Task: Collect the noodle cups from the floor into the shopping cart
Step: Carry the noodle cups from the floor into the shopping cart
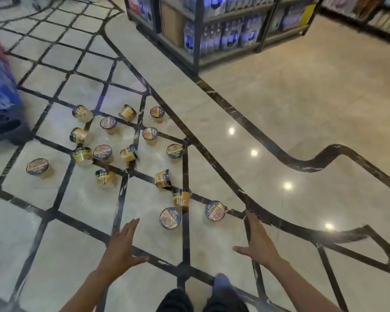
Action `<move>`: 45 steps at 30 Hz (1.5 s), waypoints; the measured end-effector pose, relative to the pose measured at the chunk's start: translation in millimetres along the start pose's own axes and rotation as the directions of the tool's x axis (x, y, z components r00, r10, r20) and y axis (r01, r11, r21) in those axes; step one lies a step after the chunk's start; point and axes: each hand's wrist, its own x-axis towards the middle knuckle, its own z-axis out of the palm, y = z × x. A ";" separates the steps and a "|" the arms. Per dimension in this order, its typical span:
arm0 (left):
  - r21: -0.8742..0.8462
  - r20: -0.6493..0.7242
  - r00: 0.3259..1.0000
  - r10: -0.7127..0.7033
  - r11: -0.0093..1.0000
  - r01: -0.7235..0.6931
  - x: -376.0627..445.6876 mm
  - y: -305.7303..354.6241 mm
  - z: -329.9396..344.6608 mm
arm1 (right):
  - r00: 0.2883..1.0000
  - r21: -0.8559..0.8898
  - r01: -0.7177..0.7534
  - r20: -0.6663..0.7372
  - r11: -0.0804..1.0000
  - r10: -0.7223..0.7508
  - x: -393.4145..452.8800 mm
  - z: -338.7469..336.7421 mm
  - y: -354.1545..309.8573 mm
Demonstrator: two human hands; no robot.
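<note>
Polished cream floor tiles (302,113) with dark veined inlay lines fill your view, lamp glints shining at right of centre. Nearest, at the bottom edge, you see dark trouser legs (178,300) and a shoe tip between your forearms. Your left hand (122,244) reaches forward in the lower middle, fingers straight and together, thumb spread, holding nothing. Your right hand (257,242) mirrors it just right of centre, flat and wide, also holding nothing. Just beyond your fingertips stand the two closest noodle cups (170,218), lids up, one ahead of the left hand and another nearer the right. Farther up, towards the middle left of the frame, the rest lie scattered apart on the tiles, some upright, some tipped on their sides; none is in either hand. At the left edge sits a blue wrapped stack on a dark pallet (0,104). Along the top stand metal shelves (223,30) loaded with shrink-wrapped bottle packs and a cardboard box.
</note>
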 end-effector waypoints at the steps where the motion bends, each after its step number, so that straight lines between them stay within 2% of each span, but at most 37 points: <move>1: -0.040 0.006 0.999 -0.041 0.998 0.041 20.1 -9.4 25.2 | 1.000 0.009 -0.005 0.010 1.000 0.005 28.3 18.0 14.7; 7: -0.266 0.002 0.970 -0.241 0.935 0.233 130.4 -81.0 201.9 | 0.996 0.167 -0.043 -0.068 0.985 0.056 173.5 153.8 117.9; 13: -0.448 -0.151 0.908 -0.392 0.846 0.290 216.5 -144.7 340.4 | 0.978 0.357 -0.042 -0.178 0.933 0.112 293.3 275.1 203.5; 17: -0.630 -0.169 0.866 -0.470 0.727 0.272 268.6 -168.8 399.4 | 0.958 0.520 0.022 -0.256 0.854 0.131 345.0 323.8 226.8; 21: -0.703 -0.189 0.800 -0.570 0.647 0.295 289.2 -159.5 417.2 | 0.939 0.599 0.030 -0.291 0.800 0.182 363.3 345.8 225.0; 25: -0.726 -0.271 0.773 -0.574 0.649 0.227 290.9 -142.0 403.4 | 0.927 0.622 0.059 -0.324 0.781 0.188 368.0 343.9 203.1; 30: -0.745 -0.247 0.829 -0.502 0.645 0.169 277.8 -120.9 361.9 | 0.965 0.622 0.053 -0.232 0.781 0.119 350.7 307.8 158.6; 33: -0.760 -0.231 0.854 -0.467 0.634 0.142 253.1 -90.6 300.2 | 0.983 0.636 0.022 -0.155 0.772 0.099 318.6 258.3 105.8; 37: -0.805 -0.241 0.849 -0.469 0.585 0.095 217.7 -38.7 189.6 | 0.995 0.654 0.028 -0.088 0.756 0.039 270.5 175.2 16.5; 41: -0.868 -0.315 0.790 -0.527 0.496 -0.016 172.2 13.1 72.4 | 0.999 0.680 0.040 -0.040 0.732 -0.017 220.4 86.1 -91.4; 45: -0.911 -0.355 0.690 -0.631 0.399 -0.103 106.3 54.0 -45.5 | 0.988 0.711 0.092 0.020 0.697 -0.150 156.1 6.8 -201.1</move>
